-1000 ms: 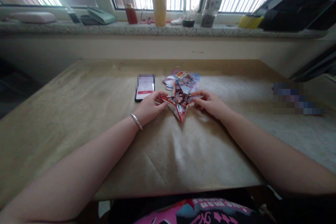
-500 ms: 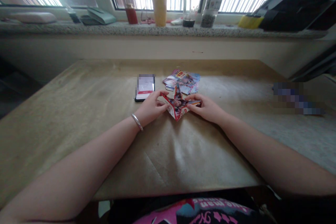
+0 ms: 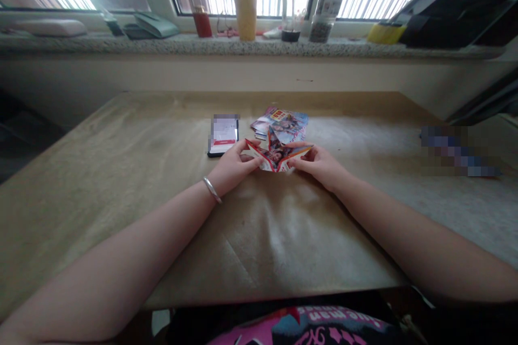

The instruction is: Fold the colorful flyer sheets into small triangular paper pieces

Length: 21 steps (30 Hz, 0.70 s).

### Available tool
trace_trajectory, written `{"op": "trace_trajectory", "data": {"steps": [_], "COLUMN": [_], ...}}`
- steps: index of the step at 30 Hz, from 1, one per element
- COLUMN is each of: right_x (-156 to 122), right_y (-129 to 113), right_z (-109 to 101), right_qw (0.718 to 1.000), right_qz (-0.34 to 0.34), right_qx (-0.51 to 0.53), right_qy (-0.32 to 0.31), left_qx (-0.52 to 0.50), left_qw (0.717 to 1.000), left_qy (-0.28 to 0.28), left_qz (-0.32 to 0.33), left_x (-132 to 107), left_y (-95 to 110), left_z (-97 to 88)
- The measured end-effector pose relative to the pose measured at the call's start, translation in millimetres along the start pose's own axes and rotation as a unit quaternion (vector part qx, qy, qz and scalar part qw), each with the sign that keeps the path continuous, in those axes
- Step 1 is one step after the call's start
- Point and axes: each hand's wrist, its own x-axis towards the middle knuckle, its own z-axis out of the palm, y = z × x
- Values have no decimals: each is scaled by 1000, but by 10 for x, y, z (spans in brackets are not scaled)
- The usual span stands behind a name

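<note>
Between my two hands is a folded piece of printed paper (image 3: pixel 277 158), with red edges, white parts and a picture inside; its folds spread into points. My left hand (image 3: pixel 238 163) pinches its left side between thumb and fingers, a silver bangle on the wrist. On the other side my right hand (image 3: pixel 313 164) grips the right flap, thumb in front and fingers behind. Just beyond the folded paper lies a loose pile of colourful printed sheets (image 3: pixel 289 123), partly covered by its upper point. A phone (image 3: pixel 225 135) with its screen lit rests beyond my left hand.
The tan tabletop (image 3: pixel 251 232) reaches back to a wall below a stone windowsill (image 3: pixel 162 46). On the sill stand a red bottle (image 3: pixel 202 22), a tall yellow cylinder (image 3: pixel 246 5), clear containers (image 3: pixel 322 19) and a black bag (image 3: pixel 441 16). A blurred flat item (image 3: pixel 457 152) lies at the right.
The folded paper's near point has tipped up, so its lower edge looks flatter and its side points spread wider. My hands still hold both sides, having shifted only slightly.
</note>
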Motion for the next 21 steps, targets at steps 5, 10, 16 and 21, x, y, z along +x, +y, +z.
{"op": "trace_trajectory", "data": {"steps": [5,10,16,21], "right_x": [18,23,28,36], "right_y": [2,-15,9,16], "right_z": [5,21,33,37], "right_qw": [999,997,994,993], "right_qz": [-32,-41,-44,-39], "right_qx": [12,-58,-92,-99], "right_qy": [-25,-2,31,46], "left_qx": [-60,-146,-137,-141], "left_qw": [998,987,985,978], "left_qy": [-1,-36,-82,-121], "left_qz": [26,59,71,91], "left_x": [12,6,-2,-7], "left_y": [-20,-26,-64,-89], "left_z": [-2,19,28,21]}}
